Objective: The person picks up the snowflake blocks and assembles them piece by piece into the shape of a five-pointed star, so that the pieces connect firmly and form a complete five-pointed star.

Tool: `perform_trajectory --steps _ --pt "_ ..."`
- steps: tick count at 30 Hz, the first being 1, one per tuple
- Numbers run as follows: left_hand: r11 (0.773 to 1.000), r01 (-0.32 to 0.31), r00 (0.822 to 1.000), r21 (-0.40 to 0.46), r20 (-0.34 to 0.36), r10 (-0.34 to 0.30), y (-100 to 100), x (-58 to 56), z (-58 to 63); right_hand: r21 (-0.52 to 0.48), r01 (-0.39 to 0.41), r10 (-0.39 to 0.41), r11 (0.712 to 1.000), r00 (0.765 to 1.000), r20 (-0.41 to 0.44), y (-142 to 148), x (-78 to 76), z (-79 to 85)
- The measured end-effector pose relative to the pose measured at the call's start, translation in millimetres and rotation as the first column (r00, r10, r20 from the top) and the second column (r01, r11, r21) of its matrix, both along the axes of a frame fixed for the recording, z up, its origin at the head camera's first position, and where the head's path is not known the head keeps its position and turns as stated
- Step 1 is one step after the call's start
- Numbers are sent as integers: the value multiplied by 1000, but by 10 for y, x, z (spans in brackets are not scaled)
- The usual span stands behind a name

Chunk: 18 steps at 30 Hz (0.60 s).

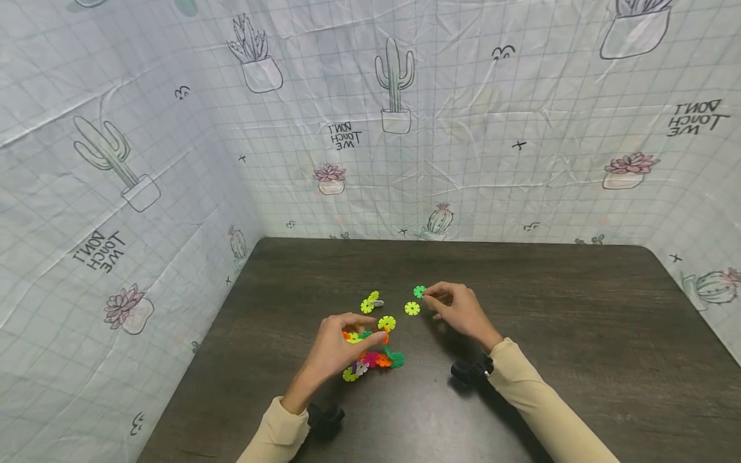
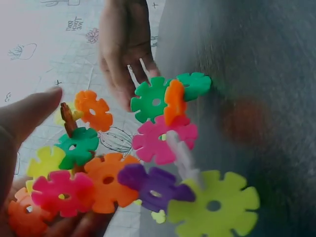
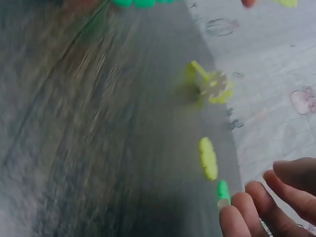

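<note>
My left hand [image 1: 338,344] holds a linked chain of notched flower discs in several colours, its fingers and thumb curved around one end. In the left wrist view, a purple disc [image 2: 155,187] and a large yellow disc [image 2: 215,205] belong to this chain; some fingers are hidden behind it. My right hand [image 1: 460,312] reaches over the table with loosely bent fingers beside a loose green disc [image 1: 419,292]. One fingertip overlaps that green disc [image 3: 223,190] in the right wrist view; whether it touches is unclear. A loose yellow disc [image 1: 412,308] lies just nearer.
Left of the loose discs is a small cluster of yellow discs [image 1: 367,305] with a whitish one. The dark wooden table [image 1: 550,386] meets a hanging cloth with cactus prints [image 1: 475,148] at its back and sides. Each wrist carries a black camera [image 1: 471,372].
</note>
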<state>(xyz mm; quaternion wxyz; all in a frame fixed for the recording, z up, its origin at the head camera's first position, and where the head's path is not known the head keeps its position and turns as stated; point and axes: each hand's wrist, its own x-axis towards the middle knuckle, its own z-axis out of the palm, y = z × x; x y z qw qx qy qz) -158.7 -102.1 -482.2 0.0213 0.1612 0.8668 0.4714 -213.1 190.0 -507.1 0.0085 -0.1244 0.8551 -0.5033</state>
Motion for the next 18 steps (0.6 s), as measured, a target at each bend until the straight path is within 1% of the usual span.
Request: perform_trajectory --steps 4,7,9,13,18 --pt "999 37 999 -40 -21 -37 -7 -2 24 98 -38 41 994 999 -26 -25 -73 -47" --pt "996 62 997 -66 -34 -65 -16 -8 37 168 -37 50 985 996 -68 -76 -127 -96" --pt "994 71 996 -85 -48 -75 -20 -8 48 207 -26 44 978 996 -82 -105 -152 -126" --pt "992 74 995 -99 -54 -80 -28 -3 81 260 -13 38 965 995 -91 -147 -178 -165" --pt "993 88 996 -84 -25 -90 -52 11 131 277 -1 28 961 995 -91 -171 -189 -182"
